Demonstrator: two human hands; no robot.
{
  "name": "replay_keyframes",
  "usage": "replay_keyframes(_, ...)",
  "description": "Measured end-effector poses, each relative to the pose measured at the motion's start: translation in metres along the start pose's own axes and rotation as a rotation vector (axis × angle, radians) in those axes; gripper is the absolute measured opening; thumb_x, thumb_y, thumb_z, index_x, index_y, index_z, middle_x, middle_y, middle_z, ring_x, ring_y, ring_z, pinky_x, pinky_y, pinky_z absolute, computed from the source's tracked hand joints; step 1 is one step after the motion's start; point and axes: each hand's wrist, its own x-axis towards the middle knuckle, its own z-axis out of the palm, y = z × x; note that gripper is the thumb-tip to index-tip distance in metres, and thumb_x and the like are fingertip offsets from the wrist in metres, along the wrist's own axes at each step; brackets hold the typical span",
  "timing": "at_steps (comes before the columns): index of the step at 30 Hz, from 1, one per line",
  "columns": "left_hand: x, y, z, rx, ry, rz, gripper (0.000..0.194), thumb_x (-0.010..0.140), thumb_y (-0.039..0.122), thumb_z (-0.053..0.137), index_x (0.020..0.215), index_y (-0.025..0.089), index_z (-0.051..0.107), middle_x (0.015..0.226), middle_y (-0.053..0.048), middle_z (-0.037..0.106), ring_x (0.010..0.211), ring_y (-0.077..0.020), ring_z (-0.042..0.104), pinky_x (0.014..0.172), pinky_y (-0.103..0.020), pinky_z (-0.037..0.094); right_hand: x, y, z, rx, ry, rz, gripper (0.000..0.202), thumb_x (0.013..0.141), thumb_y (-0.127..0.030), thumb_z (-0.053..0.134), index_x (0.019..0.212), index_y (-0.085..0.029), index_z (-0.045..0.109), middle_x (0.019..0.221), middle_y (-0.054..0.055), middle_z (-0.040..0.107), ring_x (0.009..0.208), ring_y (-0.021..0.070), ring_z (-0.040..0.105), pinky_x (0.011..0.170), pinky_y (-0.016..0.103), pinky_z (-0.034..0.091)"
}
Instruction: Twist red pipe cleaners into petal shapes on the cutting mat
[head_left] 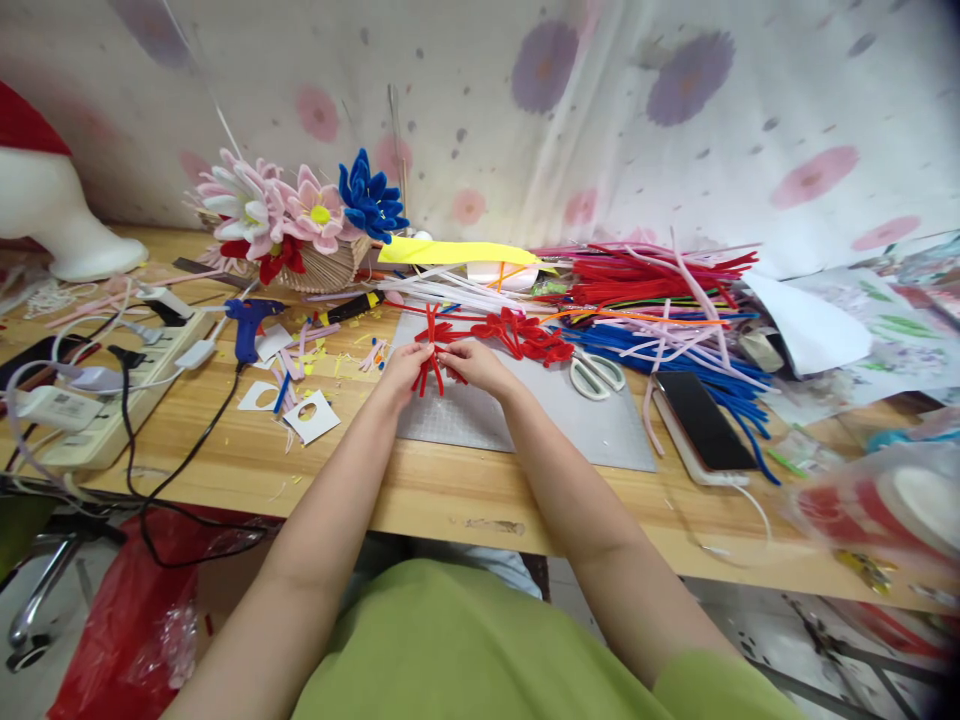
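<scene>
Fingers of your left hand (403, 372) and right hand (478, 364) pinch a bunch of red pipe cleaners (432, 322) above the left side of a gray mat (472, 422). A loose pinch could let them slip out of line, and a wide sweep right could catch the looped red pieces (526, 340) or knock the scissors (598, 372).

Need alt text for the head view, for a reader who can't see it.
A person's left hand and right hand hold red fuzzy stems over a gray mat on a wooden table. Red petal shapes and scissors lie to the right; a blue glue gun and power strip sit left, fuzzy flowers behind.
</scene>
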Motion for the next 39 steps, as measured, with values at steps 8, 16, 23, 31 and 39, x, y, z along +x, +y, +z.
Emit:
replay_keyframes(8, 0.002, -0.003, 0.010, 0.002, 0.209, 0.132, 0.020, 0.070, 0.008, 0.065, 0.053, 0.013, 0.056, 0.049, 0.003, 0.055, 0.047, -0.0060, 0.047, 0.054, -0.018, 0.037, 0.000, 0.006, 0.012, 0.270, 0.090, 0.039, 0.019, 0.074, -0.032, 0.058, 0.073, -0.013, 0.062, 0.059, -0.003, 0.056, 0.050, 0.0060, 0.046, 0.051, 0.020, 0.036)
replay_keyframes(16, 0.003, -0.005, 0.020, -0.379, 0.284, 0.040, 0.019, 0.070, 0.008, 0.066, 0.057, 0.014, 0.053, 0.052, 0.004, 0.058, 0.050, -0.0054, 0.053, 0.060, -0.019, 0.043, 0.009, 0.003, 0.025, 0.578, 0.116, 0.194, 0.018, 0.069, -0.030, 0.066, 0.075, -0.013, 0.066, 0.063, 0.000, 0.062, 0.057, 0.0091, 0.054, 0.059, 0.023, 0.044)
replay_keyframes(23, 0.001, -0.001, 0.007, -0.268, -0.036, -0.157, 0.017, 0.084, 0.019, 0.053, 0.078, 0.011, 0.067, 0.072, -0.006, 0.068, 0.062, -0.0106, 0.062, 0.062, -0.021, 0.048, 0.007, 0.003, 0.022, 0.628, 0.128, 0.252, 0.013, 0.066, -0.024, 0.069, 0.067, -0.013, 0.063, 0.058, -0.001, 0.061, 0.050, 0.0072, 0.051, 0.051, 0.020, 0.041)
replay_keyframes(31, 0.003, -0.009, 0.005, -0.287, -0.111, -0.163, 0.021, 0.084, 0.027, 0.054, 0.079, 0.011, 0.066, 0.075, -0.008, 0.069, 0.065, -0.0137, 0.065, 0.065, -0.025, 0.051, -0.001, -0.001, 0.013, 0.600, -0.068, 0.269, 0.019, 0.066, -0.030, 0.073, 0.076, -0.015, 0.066, 0.068, 0.001, 0.065, 0.057, 0.0092, 0.056, 0.055, 0.022, 0.047)
replay_keyframes(39, -0.004, -0.002, 0.012, -0.091, -0.047, -0.085, 0.019, 0.085, 0.023, 0.053, 0.075, 0.011, 0.062, 0.069, -0.006, 0.067, 0.054, -0.0135, 0.063, 0.058, -0.026, 0.049, 0.004, -0.005, -0.020, 0.243, 0.181, 0.112, 0.029, 0.069, -0.041, 0.067, 0.082, -0.015, 0.069, 0.074, 0.003, 0.066, 0.061, 0.0080, 0.053, 0.049, 0.017, 0.039)
